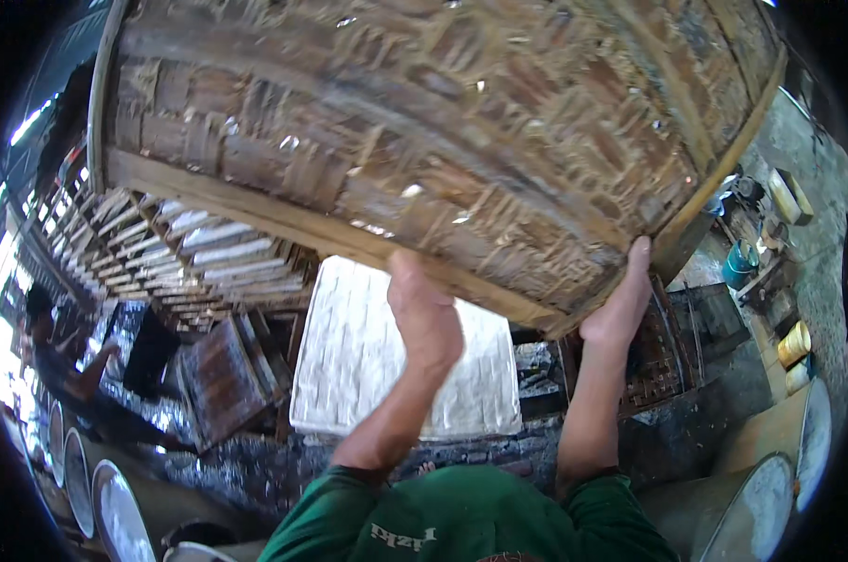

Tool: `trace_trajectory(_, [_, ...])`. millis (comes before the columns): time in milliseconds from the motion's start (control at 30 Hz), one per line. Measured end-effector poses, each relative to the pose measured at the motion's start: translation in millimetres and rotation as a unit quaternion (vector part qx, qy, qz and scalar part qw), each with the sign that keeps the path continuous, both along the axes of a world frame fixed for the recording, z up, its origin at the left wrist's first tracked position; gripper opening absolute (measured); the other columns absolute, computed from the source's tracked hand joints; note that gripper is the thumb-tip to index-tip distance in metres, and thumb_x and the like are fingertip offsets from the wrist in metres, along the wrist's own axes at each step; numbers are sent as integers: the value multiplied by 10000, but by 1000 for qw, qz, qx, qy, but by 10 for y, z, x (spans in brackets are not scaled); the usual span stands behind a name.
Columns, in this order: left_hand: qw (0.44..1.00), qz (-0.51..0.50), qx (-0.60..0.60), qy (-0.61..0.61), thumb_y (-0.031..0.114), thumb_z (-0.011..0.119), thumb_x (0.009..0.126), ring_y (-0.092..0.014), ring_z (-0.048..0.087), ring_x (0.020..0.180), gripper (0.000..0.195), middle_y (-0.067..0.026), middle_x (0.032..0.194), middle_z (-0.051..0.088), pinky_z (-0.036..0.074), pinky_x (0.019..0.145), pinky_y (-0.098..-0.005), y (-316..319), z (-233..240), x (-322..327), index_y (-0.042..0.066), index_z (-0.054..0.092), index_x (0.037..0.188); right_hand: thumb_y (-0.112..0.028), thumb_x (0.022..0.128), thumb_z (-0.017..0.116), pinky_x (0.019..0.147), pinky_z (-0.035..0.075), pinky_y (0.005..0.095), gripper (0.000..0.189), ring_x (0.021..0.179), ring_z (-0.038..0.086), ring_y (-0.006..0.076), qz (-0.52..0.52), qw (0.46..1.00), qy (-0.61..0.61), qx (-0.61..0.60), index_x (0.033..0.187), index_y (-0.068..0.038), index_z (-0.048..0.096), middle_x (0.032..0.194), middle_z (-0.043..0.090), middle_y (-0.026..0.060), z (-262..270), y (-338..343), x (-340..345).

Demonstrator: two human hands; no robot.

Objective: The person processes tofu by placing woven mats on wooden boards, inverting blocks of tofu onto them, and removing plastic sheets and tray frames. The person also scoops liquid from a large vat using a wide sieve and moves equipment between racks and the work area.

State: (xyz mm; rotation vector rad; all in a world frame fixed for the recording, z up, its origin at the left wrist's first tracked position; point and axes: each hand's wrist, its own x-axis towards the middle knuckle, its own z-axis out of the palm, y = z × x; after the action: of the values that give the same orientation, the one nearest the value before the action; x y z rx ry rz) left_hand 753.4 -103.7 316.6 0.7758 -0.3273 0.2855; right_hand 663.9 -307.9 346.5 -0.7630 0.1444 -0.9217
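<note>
A large woven bamboo panel in a wooden frame (396, 140) is held up, tilted, across the top of the head view. My left hand (424, 305) grips its lower wooden edge near the middle. At the panel's lower right corner, my right hand (621, 298) grips the frame. Most fingers of both hands are hidden behind the panel. Below the panel and partly behind my left forearm lies a white rectangular slab (354, 358) with a woven imprint on its surface.
Slatted wooden racks (220, 246) and a leaning brown panel (224, 372) stand at left, where another person (72, 372) works. Round metal vats (118, 516) line the lower left, with more vats (754, 513) at lower right. A teal bucket (739, 265) and yellow bucket (794, 344) stand right.
</note>
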Motion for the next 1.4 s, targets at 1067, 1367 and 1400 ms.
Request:
trace_trajectory(1067, [709,98,556,423,576,682,882,-78,448,568,602,21,618,525,354,519,-316,3872,-2078,801,0,653,712,-297,945,678,762,460,340,367,842,568,139,118,800,533,-250,1071,47,694,916,661,47,-2624,535,90])
trace_trajectory(1367, [786,44,449,423,509,662,927,-66,440,538,548,47,580,487,355,506,-295,3712,-2076,1121,9,676,703,-342,943,656,758,460,370,401,809,565,174,103,768,576,-260,1022,50,686,857,648,72,-2766,630,335])
trace_trajectory(1400, [766,39,487,418,510,660,928,-68,444,532,547,47,570,494,354,501,-297,3747,-2100,1178,12,687,704,-353,943,648,760,463,382,411,798,572,194,100,764,581,-264,1018,49,683,842,650,91,-2771,632,367])
